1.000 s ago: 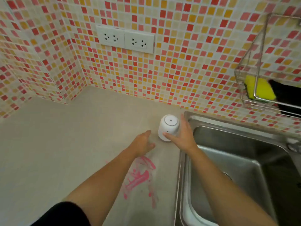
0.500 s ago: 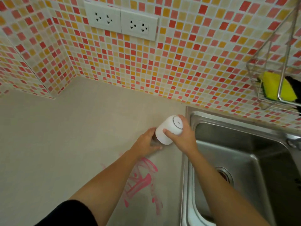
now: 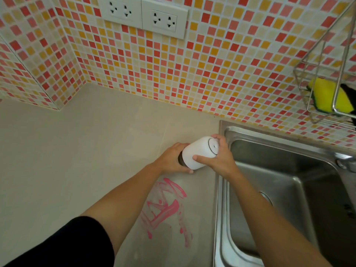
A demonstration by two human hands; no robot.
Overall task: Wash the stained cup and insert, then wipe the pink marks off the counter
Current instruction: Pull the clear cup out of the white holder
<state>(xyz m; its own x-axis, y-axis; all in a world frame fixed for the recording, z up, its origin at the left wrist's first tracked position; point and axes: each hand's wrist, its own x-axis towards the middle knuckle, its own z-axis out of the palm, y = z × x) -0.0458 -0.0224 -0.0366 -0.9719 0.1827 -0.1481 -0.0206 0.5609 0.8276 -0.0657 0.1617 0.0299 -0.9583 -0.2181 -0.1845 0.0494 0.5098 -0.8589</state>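
A white cup [image 3: 199, 152] is tipped on its side just above the beige counter [image 3: 77, 160], its base toward the sink. My right hand [image 3: 217, 158] grips the cup round its base end. My left hand [image 3: 173, 159] holds the cup's mouth end, where a dark rim or insert [image 3: 181, 160] shows; most of it is hidden by my fingers. Pink smeared marks [image 3: 165, 209] lie on the counter just below the hands.
A steel sink [image 3: 289, 189] lies right of the counter, its rim [image 3: 218, 199] beside the marks. A wire rack [image 3: 327, 78] on the tiled wall holds a yellow sponge [image 3: 327, 95]. Two wall sockets [image 3: 144, 16] sit above.
The cup stood upside down on the counter; my right hand has tipped it onto its side and lifted it. My left hand has come up and taken hold of its mouth end.
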